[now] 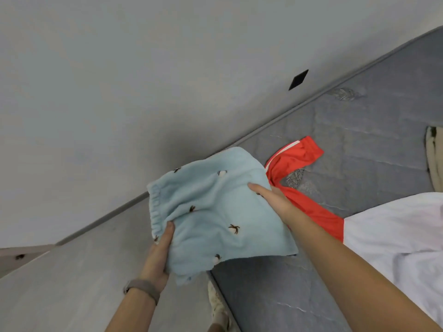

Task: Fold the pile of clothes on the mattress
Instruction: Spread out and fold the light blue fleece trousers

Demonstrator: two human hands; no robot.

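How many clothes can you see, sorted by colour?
Light blue: 1, the fleece garment in both hands
Red-orange: 1, the striped garment on the mattress
White: 1, the garment on the mattress
Cream: 1, a piece at the edge
Total: 4

Left hand fingers hidden under the light blue fleece garment, only thumb shows; right hand fingertips buried in its folds. Red garment partly covered by fleece and white cloth, which is cut off at the right edge. Cream item at mattress right side also cropped, can't identify it.

Soft, even, dim light (slight blur, edges bowed).
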